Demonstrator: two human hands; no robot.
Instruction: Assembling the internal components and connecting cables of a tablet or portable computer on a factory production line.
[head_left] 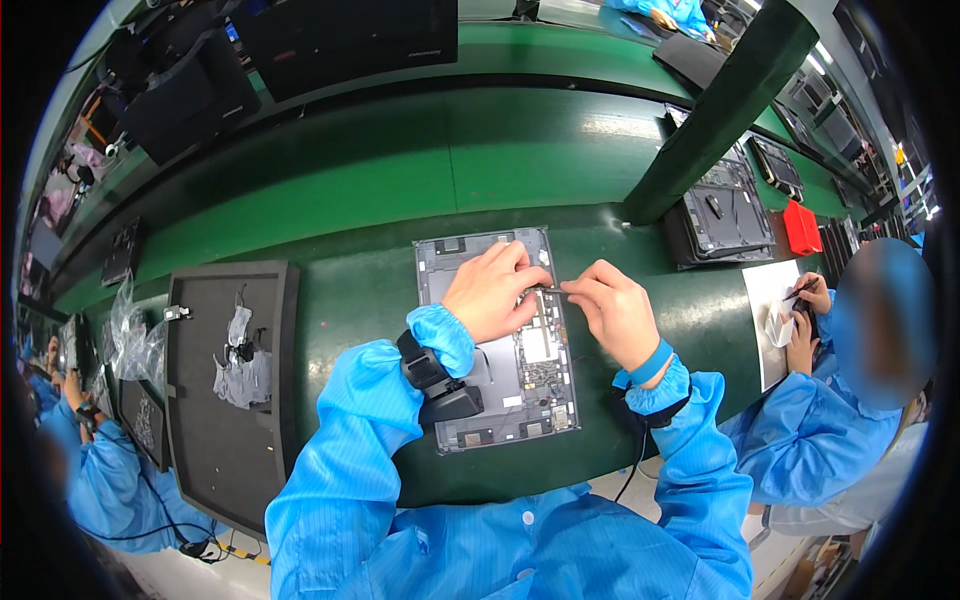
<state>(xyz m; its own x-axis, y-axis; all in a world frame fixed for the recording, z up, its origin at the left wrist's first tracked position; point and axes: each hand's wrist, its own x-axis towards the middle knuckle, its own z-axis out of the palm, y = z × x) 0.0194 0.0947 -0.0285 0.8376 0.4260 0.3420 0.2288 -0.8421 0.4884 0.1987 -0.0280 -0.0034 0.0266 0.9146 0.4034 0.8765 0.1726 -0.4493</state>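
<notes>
An opened grey laptop base [535,400] lies on the green bench in front of me, its circuit board showing. My left hand [492,290] rests on its upper middle, fingers curled and pressing down. My right hand [612,310] is at the base's right edge, pinching a thin strip or tool [553,290] whose tip meets my left fingertips. What exactly the strip is cannot be made out. Both arms wear blue sleeves, with a black wrist device on the left and a blue band on the right.
A dark grey tray [205,420] with small white bagged parts [240,365] sits at my left. Another opened laptop [725,215] and a red box [802,228] lie at the right, behind a green post [720,110]. A co-worker in blue [810,430] works at my right; another sits far left.
</notes>
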